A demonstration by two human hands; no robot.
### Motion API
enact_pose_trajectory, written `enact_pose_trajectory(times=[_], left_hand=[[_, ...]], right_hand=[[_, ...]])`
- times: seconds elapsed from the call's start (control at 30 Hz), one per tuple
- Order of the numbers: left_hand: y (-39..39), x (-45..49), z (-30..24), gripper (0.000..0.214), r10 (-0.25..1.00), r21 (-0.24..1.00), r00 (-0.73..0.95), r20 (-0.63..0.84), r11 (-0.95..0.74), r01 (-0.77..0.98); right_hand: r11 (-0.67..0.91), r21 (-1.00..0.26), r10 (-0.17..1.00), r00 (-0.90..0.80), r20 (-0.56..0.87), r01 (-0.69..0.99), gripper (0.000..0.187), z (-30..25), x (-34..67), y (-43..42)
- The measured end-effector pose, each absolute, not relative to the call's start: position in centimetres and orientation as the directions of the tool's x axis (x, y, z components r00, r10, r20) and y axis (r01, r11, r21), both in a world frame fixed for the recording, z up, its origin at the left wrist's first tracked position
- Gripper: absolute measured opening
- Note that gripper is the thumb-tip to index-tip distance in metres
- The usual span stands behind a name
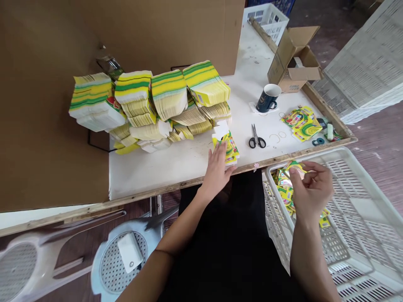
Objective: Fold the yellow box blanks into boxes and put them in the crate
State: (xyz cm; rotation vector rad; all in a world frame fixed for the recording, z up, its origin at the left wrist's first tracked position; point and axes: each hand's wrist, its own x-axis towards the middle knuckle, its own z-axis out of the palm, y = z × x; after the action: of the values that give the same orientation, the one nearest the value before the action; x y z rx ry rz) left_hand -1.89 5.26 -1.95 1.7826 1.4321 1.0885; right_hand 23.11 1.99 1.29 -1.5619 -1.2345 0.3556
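stacks of cartons (151, 105) rear-left on surface (157, 167) | small pile (231, 151) at front edge, under left hand (217, 167) | scissors (257, 138) right of pile | mug (267, 98) behind scissors | box (294, 63) behind mug | crate (362, 201) front-right, packets (285, 191) inside, at right hand (310, 188)

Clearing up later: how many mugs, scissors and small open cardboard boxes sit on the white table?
Dark blue ceramic mug: 1
Black-handled metal scissors: 1
Small open brown cardboard box: 1
Total: 3
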Motion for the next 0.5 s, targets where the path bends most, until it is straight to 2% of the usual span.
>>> enact_pose_trajectory(times=[0.1, 0.17, 0.23, 0.33, 0.4, 0.43, 0.5], left_hand=[[5.8, -2.5, -3.2, 0.057, 0.97, 0.842, 0.092, 0.225, -0.241, 0.484], [5.3, -2.4, -3.3, 0.04, 0.956, 0.836, 0.104, 0.274, -0.29, 0.466], [4.4, -2.1, -2.9, 0.033, 0.927, 0.82, 0.12, 0.355, -0.371, 0.436], [2.7, -1.4, -2.1, 0.035, 0.843, 0.776, 0.227, 0.488, -0.538, 0.33], [1.7, -0.8, -1.9, 0.037, 0.778, 0.746, 0.309, 0.547, -0.621, 0.242], [1.3, -0.6, -1.8, 0.039, 0.763, 0.744, 0.312, 0.566, -0.636, 0.205], [0.9, -0.3, -1.6, 0.052, 0.799, 0.792, 0.209, 0.564, -0.595, 0.138]], right_hand=[[0.086, -0.904, 0.856, 0.433, 0.282, 0.418, 0.029, 0.6, 21.8, 2.0], [0.052, -0.951, 0.91, 0.379, 0.171, 0.304, 0.03, 0.0, 20.2, 2.2], [0.002, -0.985, 0.946, 0.318, 0.057, 0.172, 0.035, -0.4, 18.5, 2.6], [-0.108, -0.993, 0.975, 0.189, -0.114, -0.042, 0.045, -0.7, 16.7, 3.2], [-0.141, -0.98, 0.973, 0.161, -0.163, -0.14, 0.047, -0.6, 16.2, 3.5], [-0.136, -0.977, 0.971, 0.174, -0.165, -0.164, 0.045, -0.6, 16.1, 3.5], [-0.096, -0.978, 0.968, 0.212, -0.135, -0.188, 0.042, -0.4, 16.1, 3.4]])
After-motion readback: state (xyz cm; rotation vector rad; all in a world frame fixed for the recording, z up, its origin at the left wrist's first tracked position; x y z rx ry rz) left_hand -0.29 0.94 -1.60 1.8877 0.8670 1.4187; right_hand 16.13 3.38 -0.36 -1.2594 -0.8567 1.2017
